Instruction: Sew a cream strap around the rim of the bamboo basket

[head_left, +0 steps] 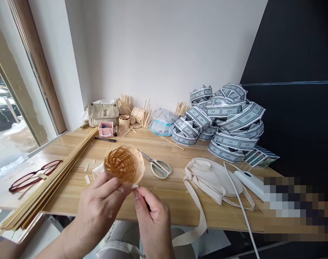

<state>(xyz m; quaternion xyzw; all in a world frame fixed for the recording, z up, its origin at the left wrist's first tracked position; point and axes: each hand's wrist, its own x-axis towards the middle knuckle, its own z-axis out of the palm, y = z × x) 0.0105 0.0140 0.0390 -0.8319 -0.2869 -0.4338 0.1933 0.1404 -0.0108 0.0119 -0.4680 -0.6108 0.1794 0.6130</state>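
Note:
A small round woven bamboo basket [123, 163] is tilted so that its hollow inside faces me. My left hand [100, 205] grips its near rim, fingers closed over the edge. At the rim's lower right, the thumb and forefinger of my right hand [154, 216] are pinched together by a small white bit [135, 186]; what exactly lies between those fingertips is too small to tell. White ribbed material [98, 170] shows at the basket's left side, partly behind my left hand. Just beyond the basket, on the tabletop, lie scissors [160, 167] with pale handles.
Long bamboo strips [53, 176] lie along the left beside red-framed glasses [36, 176]. A cream fabric band [204, 180] and a white cable [240, 201] trail off the front edge at right. Patterned grey rolls [231, 122], a handbag [103, 114] and a pink box [106, 128] stand behind.

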